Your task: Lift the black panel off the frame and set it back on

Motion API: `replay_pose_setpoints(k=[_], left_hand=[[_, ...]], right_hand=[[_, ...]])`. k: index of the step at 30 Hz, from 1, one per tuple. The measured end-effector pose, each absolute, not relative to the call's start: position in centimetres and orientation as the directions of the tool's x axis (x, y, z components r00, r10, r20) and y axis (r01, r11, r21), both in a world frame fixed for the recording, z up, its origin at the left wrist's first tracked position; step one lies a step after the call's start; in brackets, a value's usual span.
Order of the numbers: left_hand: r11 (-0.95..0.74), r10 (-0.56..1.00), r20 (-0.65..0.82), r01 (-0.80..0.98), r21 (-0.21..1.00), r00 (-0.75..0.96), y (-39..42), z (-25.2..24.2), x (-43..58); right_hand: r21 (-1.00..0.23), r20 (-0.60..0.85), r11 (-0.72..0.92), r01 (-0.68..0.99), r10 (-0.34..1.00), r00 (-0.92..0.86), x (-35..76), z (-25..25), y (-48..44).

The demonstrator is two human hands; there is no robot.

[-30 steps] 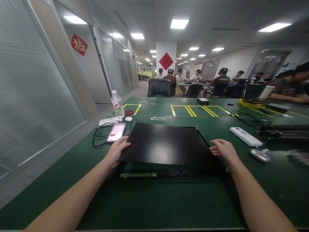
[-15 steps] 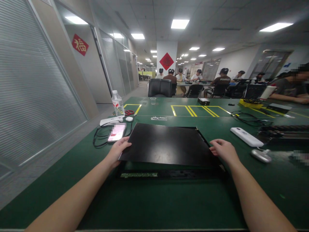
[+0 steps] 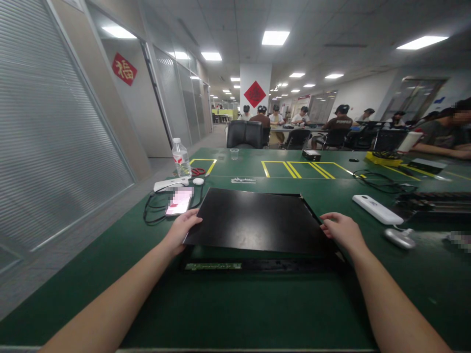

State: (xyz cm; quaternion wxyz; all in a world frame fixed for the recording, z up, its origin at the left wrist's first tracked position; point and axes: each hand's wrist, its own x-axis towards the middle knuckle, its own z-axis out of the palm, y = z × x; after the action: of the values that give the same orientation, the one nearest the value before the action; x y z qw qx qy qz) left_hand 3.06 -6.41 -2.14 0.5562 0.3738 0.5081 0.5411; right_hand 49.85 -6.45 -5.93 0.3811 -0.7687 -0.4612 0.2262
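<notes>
A thin, flat black panel [image 3: 253, 220], like a screen sheet, is held tilted over a dark frame [image 3: 294, 265] on the green table. Its near edge is raised, leaving a gap above a green circuit strip [image 3: 213, 266] in the frame's front. My left hand [image 3: 183, 228] is closed on the panel's left edge, thumb on top. At the right edge my right hand [image 3: 342, 230] is closed, thumb and fingers pinched together there; its lower fingers are partly hidden. Behind the panel, the frame's far right corner [image 3: 301, 196] shows.
To the left lie a phone [image 3: 179, 201], black cables, a white power strip [image 3: 171, 184], red-handled scissors [image 3: 198, 171] and a water bottle [image 3: 181, 159]. A white power bank [image 3: 377, 209] and a silver device [image 3: 400, 238] lie to the right. Several people sit farther back.
Both hands keep their hold on the panel, which stays tilted over the frame. The whole view has shifted very slightly.
</notes>
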Motion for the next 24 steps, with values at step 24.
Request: replay_pose_setpoints(k=[24], left_hand=[[0.119, 0.984, -0.144, -0.205, 0.971, -0.109, -6.97, -1.57, 3.62]], right_hand=[[-0.636, 0.132, -0.267, 0.724, 0.887, 0.443, 49.67, -5.71, -6.69]])
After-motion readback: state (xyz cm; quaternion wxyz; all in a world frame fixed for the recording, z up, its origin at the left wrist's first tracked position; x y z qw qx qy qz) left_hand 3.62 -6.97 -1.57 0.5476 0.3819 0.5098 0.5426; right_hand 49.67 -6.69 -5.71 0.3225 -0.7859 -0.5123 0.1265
